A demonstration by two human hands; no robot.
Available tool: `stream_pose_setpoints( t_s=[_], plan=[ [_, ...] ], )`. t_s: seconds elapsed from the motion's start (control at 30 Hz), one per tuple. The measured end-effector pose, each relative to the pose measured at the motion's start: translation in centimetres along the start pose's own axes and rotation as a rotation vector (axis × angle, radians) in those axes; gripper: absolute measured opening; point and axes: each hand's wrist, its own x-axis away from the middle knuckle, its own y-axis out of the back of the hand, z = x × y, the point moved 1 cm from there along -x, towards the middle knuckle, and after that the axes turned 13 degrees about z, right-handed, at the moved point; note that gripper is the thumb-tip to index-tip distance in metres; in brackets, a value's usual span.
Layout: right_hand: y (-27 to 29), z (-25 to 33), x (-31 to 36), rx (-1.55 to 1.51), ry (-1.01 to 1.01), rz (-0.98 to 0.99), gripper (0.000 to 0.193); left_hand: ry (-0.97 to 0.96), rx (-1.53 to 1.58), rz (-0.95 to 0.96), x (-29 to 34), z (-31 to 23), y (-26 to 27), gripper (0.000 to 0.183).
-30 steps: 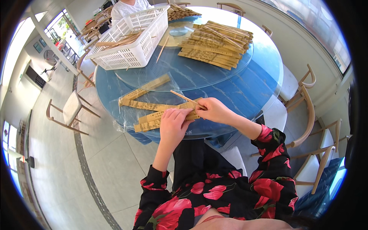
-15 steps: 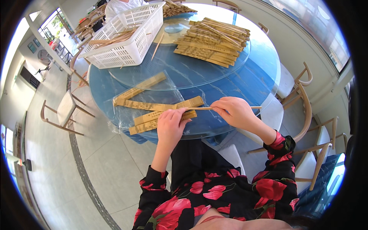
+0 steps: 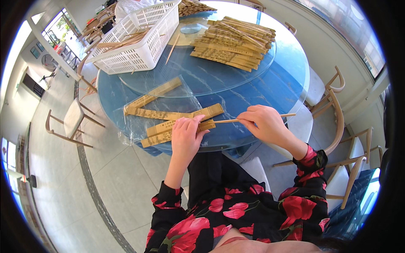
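My left hand (image 3: pixel 184 135) pinches a printed brown paper chopstick sleeve (image 3: pixel 157 139) near its right end, fingers closed and thumb in front. Between the fingers of my right hand (image 3: pixel 262 122) is a slim wooden chopstick (image 3: pixel 227 121), held nearly level. Its left tip meets the right end of the sleeve; whether it is inside I cannot tell. Its other end sticks out to the right past my knuckles. Just beyond my left hand lie several more paper sleeves (image 3: pixel 155 114), some crossing each other, on a clear plastic sheet (image 3: pixel 185 93).
A white slatted basket (image 3: pixel 128 62) of wooden chopsticks (image 3: pixel 126 41) stands at the far left of the round blue table (image 3: pixel 291 86). One loose chopstick (image 3: pixel 172 49) lies beside it. A big pile of paper sleeves (image 3: pixel 230 44) sits at the back. Chairs (image 3: pixel 333 109) surround the table.
My right hand has shifted slightly to the right with the chopstick, whose left tip is now at the sleeve's end rather than by my left fingertips. My left hand has barely moved.
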Motion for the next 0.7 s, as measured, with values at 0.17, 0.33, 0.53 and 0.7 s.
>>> stream_pose_setpoints(
  t_s=[0.17,0.33,0.53,0.7],
  plan=[
    [0.4,-0.1,-0.5,0.055,0.021,0.076,0.014,-0.021,0.038,0.005,0.1,-0.1,0.1,0.048],
    [1.1,0.0,-1.4,0.076,0.015,0.159,0.016,-0.033,0.053,0.042,0.1,-0.2,0.0,0.048],
    [0.0,-1.8,-2.6,-0.208,-0.021,0.315,0.018,-0.026,0.148,0.099,0.3,-0.2,-0.2,0.047],
    [-1.5,-2.2,-3.4,-0.282,-0.054,0.424,0.018,-0.035,0.163,0.136,0.4,-0.1,-0.4,0.045]
  ],
)
